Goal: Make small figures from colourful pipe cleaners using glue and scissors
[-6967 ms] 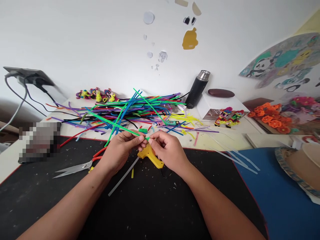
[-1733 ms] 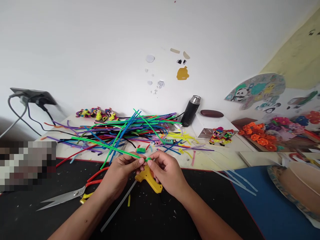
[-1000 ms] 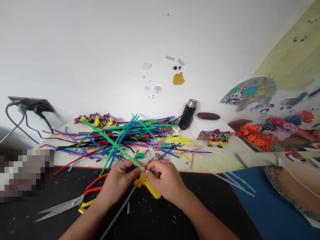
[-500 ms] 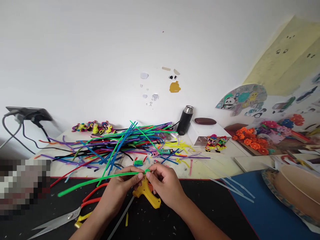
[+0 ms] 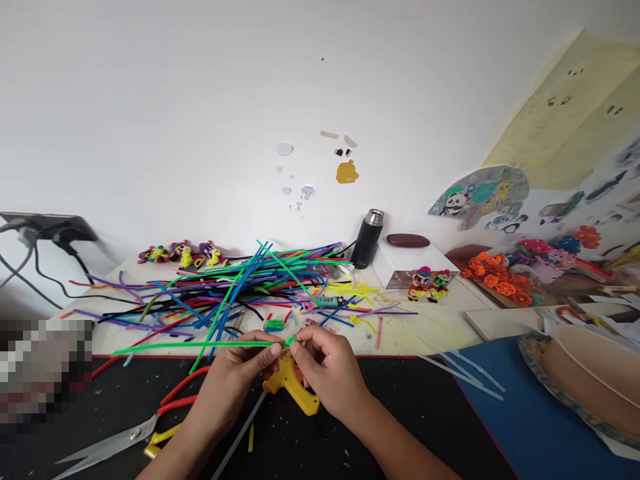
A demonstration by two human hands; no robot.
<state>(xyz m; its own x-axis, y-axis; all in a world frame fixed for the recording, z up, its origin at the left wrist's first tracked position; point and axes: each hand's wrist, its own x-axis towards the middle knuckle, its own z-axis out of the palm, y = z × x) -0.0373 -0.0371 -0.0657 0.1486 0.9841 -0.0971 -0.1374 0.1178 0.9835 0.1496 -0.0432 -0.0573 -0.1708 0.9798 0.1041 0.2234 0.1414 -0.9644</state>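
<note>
A long green pipe cleaner [image 5: 200, 345] stretches leftward from between my hands, with a small coil at its right end. My left hand [image 5: 247, 363] pinches it between thumb and fingers close to that coil. The coiled end is held in the fingertips of my right hand [image 5: 325, 363]. Just beneath the hands lies a yellow glue gun [image 5: 300, 393], partly hidden, with a translucent glue stick [image 5: 240, 437] trailing toward the front. Red-handled scissors [image 5: 133, 433] lie left of my left forearm, their grips partly covered by it.
Behind the hands spreads a heap of coloured pipe cleaners [image 5: 240, 287]. A black thermos [image 5: 367, 239] stands at the wall beside a white box [image 5: 400, 260]. Several glue sticks [image 5: 463, 373] and a brimmed hat [image 5: 580, 380] lie on the right. Small figures [image 5: 429, 283] stand before the box.
The free left end of the green pipe cleaner has swung upward, so it now lies nearly level. Both hands keep their pinch, and the view has shifted slightly.
</note>
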